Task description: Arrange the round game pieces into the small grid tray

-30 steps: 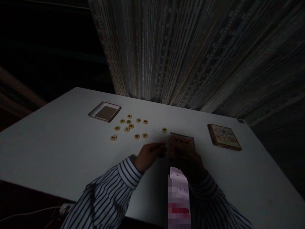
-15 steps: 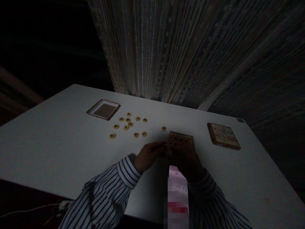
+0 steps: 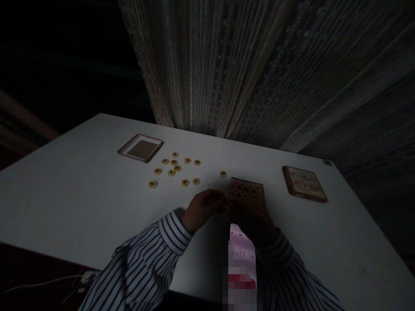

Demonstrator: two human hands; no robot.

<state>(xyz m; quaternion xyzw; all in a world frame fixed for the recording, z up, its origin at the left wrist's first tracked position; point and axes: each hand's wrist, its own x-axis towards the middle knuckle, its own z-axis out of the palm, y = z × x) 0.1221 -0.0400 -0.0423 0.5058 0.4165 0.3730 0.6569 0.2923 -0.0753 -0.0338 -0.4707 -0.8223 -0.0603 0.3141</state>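
A small wooden board with round pieces set in it [image 3: 246,191] lies on the white table [image 3: 81,194] in front of me. My left hand [image 3: 204,207] rests at the board's left edge, fingers curled and pinched together; what they hold is too dark to make out. My right hand [image 3: 256,218] lies in shadow over the board's near part, and its fingers do not show. Several round wooden discs with dark marks [image 3: 177,169] are scattered to the left, and one disc [image 3: 223,173] sits just behind the board.
An open shallow box tray [image 3: 141,148] stands at the back left. A printed box lid [image 3: 304,183] lies at the right. A lit phone [image 3: 241,255] sits between my striped sleeves. Behind the table hangs a striped wall covering. A white cable [image 3: 39,286] lies on the floor.
Both hands have stayed at the board with only slight shifts. The view has tipped a little, so the table sits lower.
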